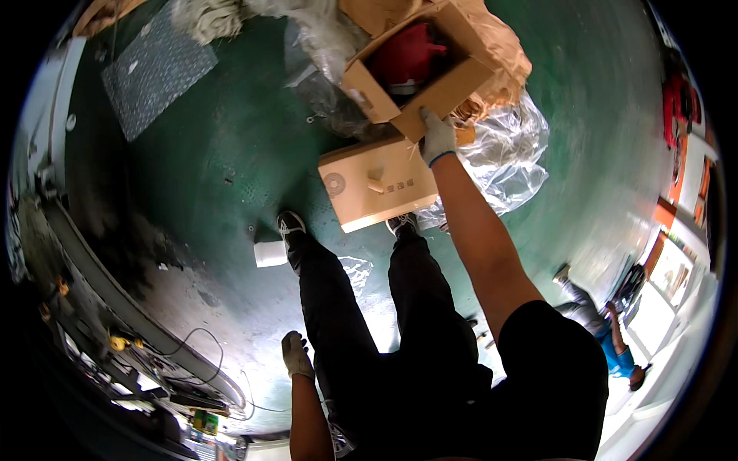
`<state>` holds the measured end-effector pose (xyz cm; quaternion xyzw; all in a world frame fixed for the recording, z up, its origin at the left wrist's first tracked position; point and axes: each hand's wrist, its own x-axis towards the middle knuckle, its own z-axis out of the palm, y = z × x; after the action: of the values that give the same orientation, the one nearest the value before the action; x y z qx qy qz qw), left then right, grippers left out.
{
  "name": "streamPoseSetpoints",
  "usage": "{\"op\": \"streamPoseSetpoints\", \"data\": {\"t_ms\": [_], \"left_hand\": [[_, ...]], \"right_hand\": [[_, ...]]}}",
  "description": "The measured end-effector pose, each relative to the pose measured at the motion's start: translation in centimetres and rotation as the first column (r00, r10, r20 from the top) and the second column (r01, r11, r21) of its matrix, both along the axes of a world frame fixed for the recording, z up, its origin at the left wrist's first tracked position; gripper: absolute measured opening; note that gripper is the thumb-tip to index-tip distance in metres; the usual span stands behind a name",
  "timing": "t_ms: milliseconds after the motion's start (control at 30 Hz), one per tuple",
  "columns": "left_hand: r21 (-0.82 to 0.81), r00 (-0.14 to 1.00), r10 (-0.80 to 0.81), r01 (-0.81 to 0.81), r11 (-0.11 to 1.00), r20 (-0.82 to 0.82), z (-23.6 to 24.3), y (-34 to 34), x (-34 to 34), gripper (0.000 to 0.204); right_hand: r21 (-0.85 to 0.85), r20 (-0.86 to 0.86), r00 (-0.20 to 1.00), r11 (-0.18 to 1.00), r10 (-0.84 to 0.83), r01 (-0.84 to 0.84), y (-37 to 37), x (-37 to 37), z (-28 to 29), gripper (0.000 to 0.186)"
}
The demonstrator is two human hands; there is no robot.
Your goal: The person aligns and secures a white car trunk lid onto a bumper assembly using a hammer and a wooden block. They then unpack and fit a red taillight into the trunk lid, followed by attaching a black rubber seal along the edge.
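Observation:
My right hand [438,137], in a pale work glove with a blue cuff, grips the near flap of an open cardboard box [443,94]. A red object [407,58] lies inside that box; its kind is hard to make out. Just below the hand, a closed cardboard carton [361,201] rests on the floor, a small tan piece [376,185] on its top. My left hand [296,355], also gloved, hangs beside my left leg, its fingers loosely bent and nothing visible in them.
Clear plastic wrap [507,157] and brown paper [507,58] lie around the boxes. A grey patterned sheet [157,69] is at the far left. Near my left shoe sits a white piece [269,254]. Cables and equipment line the left; another person [611,338] stands at right.

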<state>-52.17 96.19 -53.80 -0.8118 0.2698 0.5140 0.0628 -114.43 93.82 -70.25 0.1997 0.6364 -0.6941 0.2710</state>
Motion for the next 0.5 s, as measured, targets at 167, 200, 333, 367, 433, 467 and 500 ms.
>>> {"op": "streamPoseSetpoints", "data": {"t_ms": [167, 200, 333, 367, 433, 467, 500], "left_hand": [[-0.008, 0.986, -0.169, 0.169, 0.986, 0.008, 1.3, -0.4, -3.1, 0.044], [-0.018, 0.981, -0.192, 0.192, 0.981, 0.027, 1.4, -0.4, -3.4, 0.044], [-0.039, 0.963, -0.263, 0.266, 0.963, 0.063, 2.5, 0.6, -4.1, 0.045], [-0.019, 0.958, -0.273, 0.276, 0.961, 0.084, 2.9, 0.6, -4.1, 0.044], [-0.023, 0.958, -0.261, 0.265, 0.964, 0.119, 2.8, 0.7, -4.2, 0.044], [-0.046, 0.965, -0.225, 0.233, 0.972, 0.136, 3.2, 1.3, -3.9, 0.044], [-0.06, 0.969, -0.199, 0.209, 0.976, 0.148, 3.6, 1.4, -3.8, 0.043]], "right_hand": [[0.094, 0.09, 0.992, 0.992, -0.091, 0.083, 11.5, -6.6, -11.1, 0.041], [0.099, 0.118, 0.989, 0.992, -0.085, 0.073, 12.2, -7.1, -12.1, 0.039], [0.144, 0.221, 0.975, 0.989, -0.019, -0.013, 15.0, -8.2, -12.1, 0.037], [0.076, 0.081, 0.997, 0.997, 0.017, -0.023, 14.8, -7.3, -12.1, 0.029], [0.155, 0.233, 0.97, 0.981, 0.074, -0.112, 15.3, -4.6, -9.6, 0.029], [0.178, 0.304, 0.945, 0.968, 0.118, -0.178, 15.0, -3.3, -7.6, 0.029], [0.171, 0.307, 0.943, 0.967, 0.128, -0.187, 15.7, -1.8, -7.1, 0.029]]}}
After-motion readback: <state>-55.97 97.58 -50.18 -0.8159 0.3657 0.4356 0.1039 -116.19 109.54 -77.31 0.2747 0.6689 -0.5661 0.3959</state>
